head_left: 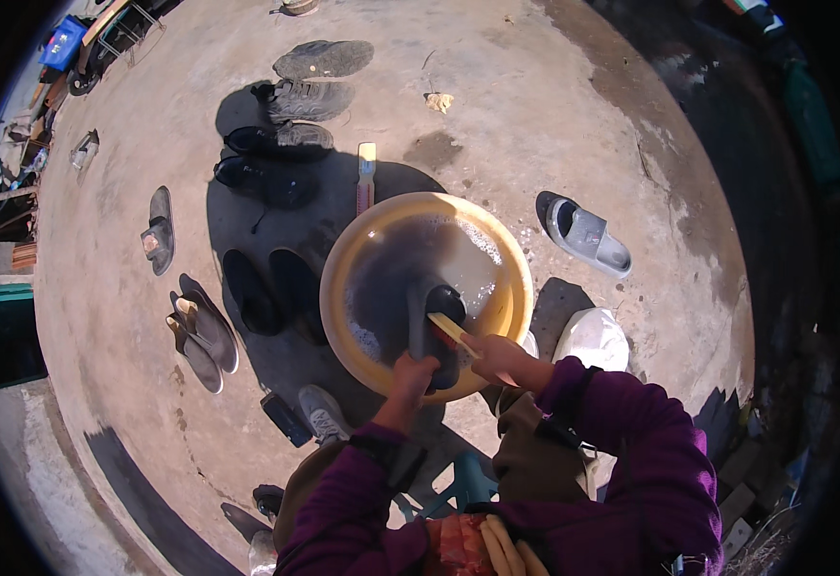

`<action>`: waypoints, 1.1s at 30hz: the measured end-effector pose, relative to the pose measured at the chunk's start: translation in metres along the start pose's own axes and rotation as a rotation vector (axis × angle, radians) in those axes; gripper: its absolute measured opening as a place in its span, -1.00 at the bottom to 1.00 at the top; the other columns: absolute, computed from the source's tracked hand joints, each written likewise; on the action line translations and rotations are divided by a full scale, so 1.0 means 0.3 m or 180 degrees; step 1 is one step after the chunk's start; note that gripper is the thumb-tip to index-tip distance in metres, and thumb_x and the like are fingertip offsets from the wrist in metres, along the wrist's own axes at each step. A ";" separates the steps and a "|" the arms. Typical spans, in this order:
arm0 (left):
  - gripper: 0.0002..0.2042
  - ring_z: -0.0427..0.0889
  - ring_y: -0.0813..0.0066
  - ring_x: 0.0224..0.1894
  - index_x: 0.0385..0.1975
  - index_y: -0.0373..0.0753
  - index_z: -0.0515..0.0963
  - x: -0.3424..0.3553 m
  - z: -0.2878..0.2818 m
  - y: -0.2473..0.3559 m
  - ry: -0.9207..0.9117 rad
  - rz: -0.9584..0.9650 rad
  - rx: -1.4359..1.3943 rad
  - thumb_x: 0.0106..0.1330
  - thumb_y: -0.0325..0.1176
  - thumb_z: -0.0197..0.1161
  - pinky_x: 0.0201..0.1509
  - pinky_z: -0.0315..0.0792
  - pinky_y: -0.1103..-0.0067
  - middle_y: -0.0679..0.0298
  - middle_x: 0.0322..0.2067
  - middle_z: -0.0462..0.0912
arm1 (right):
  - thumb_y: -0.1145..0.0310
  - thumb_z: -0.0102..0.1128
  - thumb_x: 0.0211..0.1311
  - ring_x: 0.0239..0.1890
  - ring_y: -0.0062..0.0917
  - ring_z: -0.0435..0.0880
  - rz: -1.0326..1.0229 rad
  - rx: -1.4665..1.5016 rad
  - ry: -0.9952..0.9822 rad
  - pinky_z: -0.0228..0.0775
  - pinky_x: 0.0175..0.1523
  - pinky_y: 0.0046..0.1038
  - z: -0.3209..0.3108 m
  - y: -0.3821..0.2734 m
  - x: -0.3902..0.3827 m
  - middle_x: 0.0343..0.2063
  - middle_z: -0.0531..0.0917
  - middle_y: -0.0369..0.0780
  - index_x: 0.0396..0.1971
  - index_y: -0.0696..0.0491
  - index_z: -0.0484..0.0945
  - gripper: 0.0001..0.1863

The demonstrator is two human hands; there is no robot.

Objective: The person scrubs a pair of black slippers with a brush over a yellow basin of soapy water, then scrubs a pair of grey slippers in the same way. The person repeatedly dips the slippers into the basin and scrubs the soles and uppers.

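Note:
A wide yellow basin (334, 317) of murky, sudsy water stands on the ground in front of me. Over its near side, my left hand (410, 377) grips a dark grey slipper (419, 312) by its near end. My right hand (503, 362) is closed around the handle of a scrubbing brush (449, 327) with a pale yellow back and red bristles. The bristles are against the slipper's right side, near its strap. Part of the slipper's near end is hidden by my left hand.
A second brush (366, 178) lies beyond the basin. Grey slides (588, 235) sit to the right, brown slip-ons (211, 331) to the left. Several dark shoes (290, 144) stand farther off. A phone-like black object (287, 420) lies near my shoe; a white bag (594, 342) is at right.

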State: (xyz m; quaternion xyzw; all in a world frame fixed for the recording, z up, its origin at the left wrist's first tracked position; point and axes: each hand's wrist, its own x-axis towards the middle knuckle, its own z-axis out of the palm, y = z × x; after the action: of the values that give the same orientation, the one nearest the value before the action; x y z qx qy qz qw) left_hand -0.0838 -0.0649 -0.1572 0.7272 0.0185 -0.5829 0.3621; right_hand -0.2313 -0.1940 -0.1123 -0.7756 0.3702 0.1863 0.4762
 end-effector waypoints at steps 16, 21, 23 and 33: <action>-0.71 0.60 0.44 -0.52 -0.22 -0.32 0.54 0.011 -0.021 0.012 0.0019 0.0141 -0.0035 0.05 -0.38 0.28 -0.60 0.47 0.52 0.24 -0.46 0.60 | 0.44 0.11 0.06 -0.34 -0.57 0.55 0.0263 0.0938 -0.0499 0.39 -0.17 -0.52 -0.050 0.010 -0.015 -0.39 0.59 -0.18 0.27 0.00 0.34 -0.35; -0.69 0.63 0.41 -0.48 -0.16 -0.29 0.52 0.006 -0.031 0.028 -0.0018 0.0035 -0.0153 0.08 -0.36 0.26 -0.59 0.48 0.51 0.21 -0.41 0.62 | 0.41 0.08 0.09 -0.23 -0.40 0.64 0.0346 0.1083 -0.0500 0.43 -0.14 -0.39 -0.010 -0.057 -0.097 -0.30 0.63 -0.05 0.25 -0.08 0.36 -0.38; -0.68 0.63 0.40 -0.48 -0.13 -0.28 0.52 0.000 -0.021 0.030 0.0030 -0.0001 -0.0099 0.09 -0.35 0.25 -0.59 0.49 0.52 0.21 -0.40 0.62 | 0.38 0.04 0.07 -0.23 -0.18 0.66 0.0123 0.0818 0.0049 0.45 -0.14 -0.29 0.025 -0.057 0.000 -0.34 0.63 0.05 0.19 -0.04 0.40 -0.42; -0.68 0.63 0.38 -0.48 -0.16 -0.30 0.51 -0.001 0.005 0.004 0.0049 0.0004 0.0062 0.07 -0.35 0.27 -0.61 0.49 0.51 0.21 -0.39 0.60 | 0.38 0.02 0.04 -0.16 -0.06 0.63 0.0284 0.0036 0.0733 0.46 -0.04 -0.15 0.102 -0.031 0.419 -0.32 0.64 0.08 -0.18 0.17 0.58 -0.66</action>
State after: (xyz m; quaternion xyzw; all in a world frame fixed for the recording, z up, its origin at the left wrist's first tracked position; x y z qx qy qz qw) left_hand -0.0846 -0.0664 -0.1565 0.7351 0.0152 -0.5772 0.3552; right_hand -0.1398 -0.2146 -0.2021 -0.7718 0.4576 0.1149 0.4262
